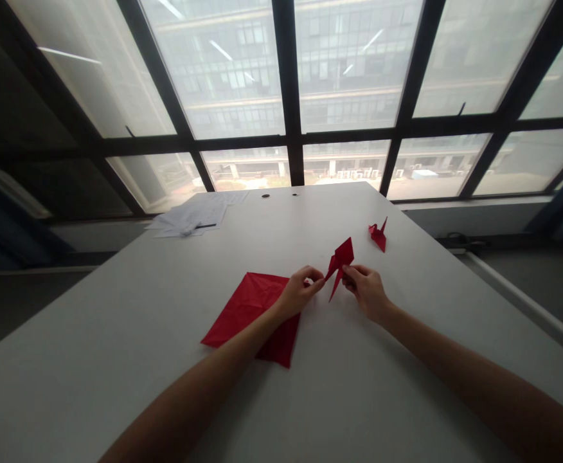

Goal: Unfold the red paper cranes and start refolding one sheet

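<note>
A half-folded red paper figure [340, 257] is held up just above the white table [117, 321]. My left hand [301, 290] pinches its left tip, fingers closed. My right hand [366, 287] grips its lower right side, fingers closed too. Under my left forearm lies a stack of flat red paper sheets [250, 305]. A finished red paper crane [378, 235] stands on the table beyond my right hand.
White papers with a dark pen [189, 218] lie at the table's far left corner. Two small dark holes [265, 195] sit near the far edge. Large windows with black frames rise behind the table. The floor drops away on both sides.
</note>
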`<state>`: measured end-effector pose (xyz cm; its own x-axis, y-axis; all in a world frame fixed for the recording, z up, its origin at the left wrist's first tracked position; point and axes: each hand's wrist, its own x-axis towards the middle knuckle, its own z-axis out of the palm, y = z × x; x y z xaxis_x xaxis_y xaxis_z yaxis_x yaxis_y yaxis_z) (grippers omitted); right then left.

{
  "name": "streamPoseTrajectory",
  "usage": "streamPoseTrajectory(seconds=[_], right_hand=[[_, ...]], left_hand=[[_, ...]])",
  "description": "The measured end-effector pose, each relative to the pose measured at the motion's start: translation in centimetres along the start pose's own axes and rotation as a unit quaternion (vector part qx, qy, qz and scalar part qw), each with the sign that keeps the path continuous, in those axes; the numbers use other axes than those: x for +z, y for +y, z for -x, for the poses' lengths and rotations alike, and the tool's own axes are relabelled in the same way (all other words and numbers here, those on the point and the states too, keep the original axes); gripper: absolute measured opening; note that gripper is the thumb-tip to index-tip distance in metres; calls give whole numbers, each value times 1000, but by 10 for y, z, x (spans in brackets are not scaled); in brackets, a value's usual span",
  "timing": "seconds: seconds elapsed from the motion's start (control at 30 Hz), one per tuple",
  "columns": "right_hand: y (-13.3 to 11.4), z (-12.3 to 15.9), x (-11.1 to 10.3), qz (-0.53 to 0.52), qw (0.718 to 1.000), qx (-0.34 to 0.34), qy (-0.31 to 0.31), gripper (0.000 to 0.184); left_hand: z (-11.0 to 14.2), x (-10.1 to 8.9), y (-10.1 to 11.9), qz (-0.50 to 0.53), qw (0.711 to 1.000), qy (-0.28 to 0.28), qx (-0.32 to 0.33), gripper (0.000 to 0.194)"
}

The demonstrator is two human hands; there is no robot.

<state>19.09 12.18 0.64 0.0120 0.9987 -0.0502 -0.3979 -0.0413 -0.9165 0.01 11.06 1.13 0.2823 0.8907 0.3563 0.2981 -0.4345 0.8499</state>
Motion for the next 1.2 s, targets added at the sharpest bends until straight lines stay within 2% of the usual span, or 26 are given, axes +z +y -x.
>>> streamPoseTrajectory(seconds=[0.07,0.13,0.27,0.37,0.43,0.53,0.67,0.77,0.87,0.93,1.03,1.13,1.2], right_hand=[[0,2,1,12,1000,-8,-7,28],[1,5,2,44,998,-9,-32,28],[2,13,5,123,985,2,-122,30],[2,15,5,142,975,19,-170,31],[1,15,5,157,971,27,-180,32],[-2,15,6,180,974,-3,-138,34],[-7,15,7,154,982,-81,-69,34],[-7,12,6,116,991,-43,-56,33],[-5,8,4,92,994,2,-53,34],[-4,7,4,89,995,3,-53,33],[-4,7,4,89,994,-11,-59,32],[-4,9,5,96,993,-24,-66,33],[-3,9,5,106,992,-35,-62,33]], left_hand=[[0,0,0,10,1000,1,10,21],[0,0,0,3,999,32,12,22],[-1,0,0,-2,996,89,7,19],[-2,0,0,31,994,103,2,20],[-2,0,1,64,994,91,-4,23],[-1,1,3,88,995,54,-2,24],[0,3,4,85,995,44,2,35],[1,3,4,83,995,57,13,36],[1,3,6,32,996,68,39,19],[2,3,9,-17,996,61,55,7],[2,2,12,-63,994,59,63,8],[3,3,11,-83,992,75,54,23],[3,4,10,-90,991,88,43,24]])
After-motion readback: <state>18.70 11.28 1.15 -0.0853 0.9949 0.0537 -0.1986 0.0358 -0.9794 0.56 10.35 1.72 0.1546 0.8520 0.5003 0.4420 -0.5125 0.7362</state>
